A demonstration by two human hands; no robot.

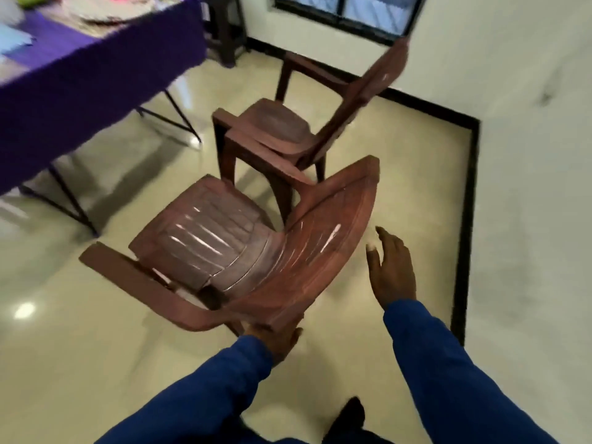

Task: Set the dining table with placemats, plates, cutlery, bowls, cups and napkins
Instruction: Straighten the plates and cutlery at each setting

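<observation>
The left hand (pixel 275 339) grips the near chair (pixel 224 248) at its backrest edge, apparently to shift it aside; the right hand (pixel 392 270) hovers just beside that backrest, fingers spread, holding nothing. Well beyond the chair, the purple-clothed table (pixel 96 78) carries blurred placemats (pixel 105 11).

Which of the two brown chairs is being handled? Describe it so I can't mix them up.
Start at the purple-clothed table at upper left; two brown plastic chairs stand on the floor beside it. The nearer chair is yours. Unlike the farther chair, its backrest is gripped from below by the left hand.
</observation>
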